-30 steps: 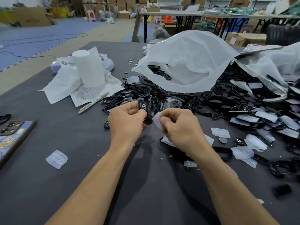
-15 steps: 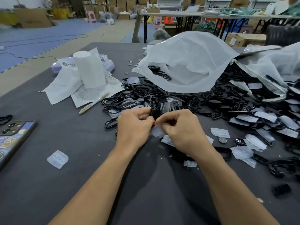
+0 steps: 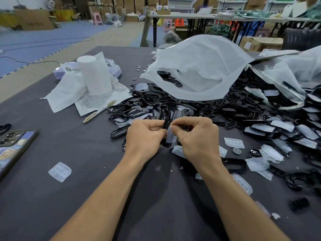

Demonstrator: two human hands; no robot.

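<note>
My left hand (image 3: 144,138) grips a small black plastic frame (image 3: 165,124) held edge-on above the grey table (image 3: 86,197). My right hand (image 3: 196,138) pinches a translucent white rubber pad (image 3: 171,136) pressed against that frame. The two hands meet at the middle of the view, their fingers curled and hiding most of both parts. Behind them lies a big heap of black frames (image 3: 173,105). More white pads (image 3: 233,142) lie scattered to the right.
A phone (image 3: 12,146) lies at the left edge, a lone pad (image 3: 60,171) near it. A paper roll (image 3: 94,75), sheets and a pen (image 3: 99,111) sit at back left. White bags (image 3: 199,66) cover the back of the heap. A coin (image 3: 237,151) lies right.
My hands have come together: the pad, held apart from the frame a second ago, now lies against it. Both hands have moved slightly to the right and nearer.
</note>
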